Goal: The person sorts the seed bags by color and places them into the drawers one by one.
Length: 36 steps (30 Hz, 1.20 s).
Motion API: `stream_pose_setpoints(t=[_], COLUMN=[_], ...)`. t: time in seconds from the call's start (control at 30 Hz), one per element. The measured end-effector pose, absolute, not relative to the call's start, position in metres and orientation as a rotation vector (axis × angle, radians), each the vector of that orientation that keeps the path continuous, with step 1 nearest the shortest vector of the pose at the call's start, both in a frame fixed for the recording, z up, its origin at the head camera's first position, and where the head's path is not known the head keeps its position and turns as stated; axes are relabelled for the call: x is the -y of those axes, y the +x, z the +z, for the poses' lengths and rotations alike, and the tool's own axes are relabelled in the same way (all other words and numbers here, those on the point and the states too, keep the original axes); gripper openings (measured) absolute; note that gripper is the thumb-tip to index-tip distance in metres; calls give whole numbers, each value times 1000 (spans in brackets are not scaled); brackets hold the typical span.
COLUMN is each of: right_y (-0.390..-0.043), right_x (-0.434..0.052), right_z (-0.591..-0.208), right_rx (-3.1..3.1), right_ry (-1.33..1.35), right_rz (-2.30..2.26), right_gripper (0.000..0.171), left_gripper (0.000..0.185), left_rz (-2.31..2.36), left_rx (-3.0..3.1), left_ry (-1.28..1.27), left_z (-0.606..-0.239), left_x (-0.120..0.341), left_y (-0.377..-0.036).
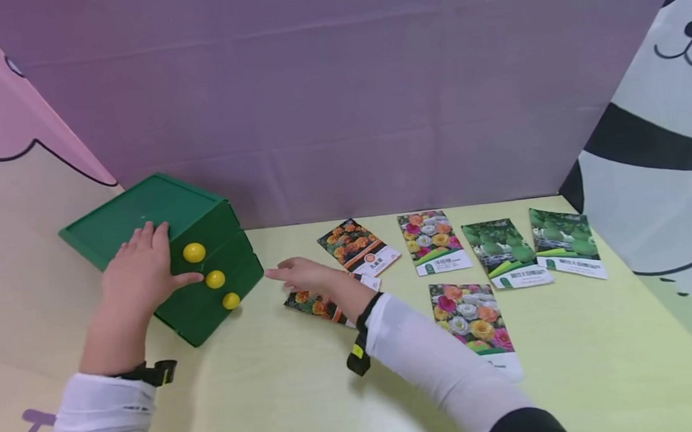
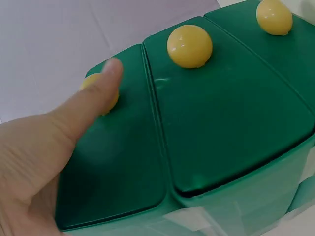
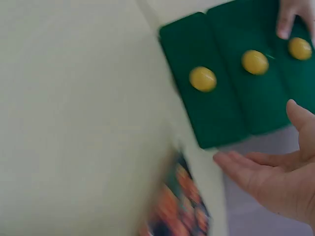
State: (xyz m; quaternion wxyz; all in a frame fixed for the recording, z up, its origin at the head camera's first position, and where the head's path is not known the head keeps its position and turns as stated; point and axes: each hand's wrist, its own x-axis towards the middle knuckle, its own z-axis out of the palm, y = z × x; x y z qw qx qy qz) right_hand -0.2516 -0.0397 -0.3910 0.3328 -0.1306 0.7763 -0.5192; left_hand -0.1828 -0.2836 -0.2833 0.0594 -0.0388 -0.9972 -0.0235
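A small green drawer cabinet (image 1: 202,276) stands at the left of the table, its three drawer fronts each bearing a round yellow knob (image 2: 190,46). My left hand (image 1: 140,269) rests on the cabinet's top with fingers extended, its thumb reaching down over the front beside the uppermost knob (image 1: 194,252). Beside the cabinet's right edge, my right hand (image 1: 308,275) is held out with extended fingers and nothing in it; the right wrist view shows its fingertips close to the cabinet's side. An orange-flower seed packet (image 1: 315,305) lies partly hidden under the right wrist.
Another orange-flower packet (image 1: 358,246) lies farther back. To the right are two mixed-flower packets, one at the back (image 1: 433,241) and one nearer (image 1: 471,320), plus two green packets (image 1: 506,253) side by side. A purple cloth backdrop (image 1: 340,112) rises behind the table.
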Motion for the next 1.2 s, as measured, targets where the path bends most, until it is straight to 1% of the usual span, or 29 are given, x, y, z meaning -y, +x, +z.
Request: stream_pose_setpoints(t=[0.2, 0.33, 0.43, 0.5, 0.6, 0.73, 1.03, 1.2], right_y=[-238, -228, -226, -225, -224, -223, -228, -225], right_x=[90, 115, 130, 138, 146, 152, 145, 133], right_z=[-419, -437, -442, -441, -439, -435, -435, -432], right_rx=[-1779, -1686, -1687, -1737, -1873, -2075, -2312, -2327], right_ry=[-209, -117, -78, -67, -43, -19, -140, -199], right_rz=[-1521, -1602, -1679, -1715, -1713, -1632, -1401, -1269], right_gripper=[55, 38, 27, 23, 24, 30, 36, 34], left_gripper=[104, 99, 98, 98, 98, 98, 99, 99], left_rz=[-48, -30, -22, -31, -52, -60, -71, -86], left_rx=[2989, 2970, 2934, 2921, 2929, 2936, 2943, 2984], left_ry=[-113, -126, -117, -103, -88, -78, -78, -70], left_z=[-289, -294, -294, -293, -292, -292, -290, -291], left_x=[282, 281, 281, 281, 281, 282, 282, 283], left_y=[-182, -181, -182, -183, -184, -183, -184, -183])
